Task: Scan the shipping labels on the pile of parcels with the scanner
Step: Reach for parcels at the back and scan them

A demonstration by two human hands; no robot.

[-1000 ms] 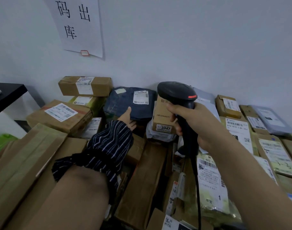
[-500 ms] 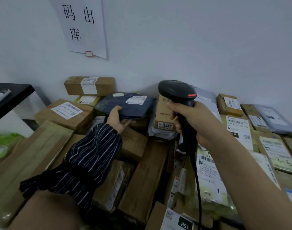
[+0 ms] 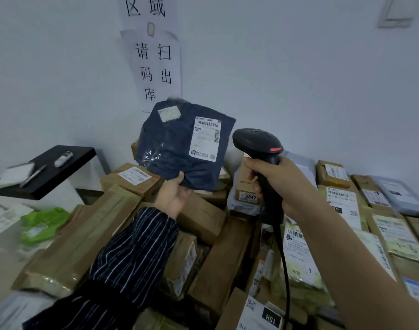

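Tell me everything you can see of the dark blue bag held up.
The dark blue bag is a soft, wrinkled plastic mailer, roughly square, held upright above the pile. A white shipping label with barcodes sits on its right side, a smaller pale sticker near the top. The left hand grips its bottom edge; the scanner is beside it, apart.

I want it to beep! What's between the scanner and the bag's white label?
Nothing blocks it: the head view shows only the dark bag itself between scanner and label.
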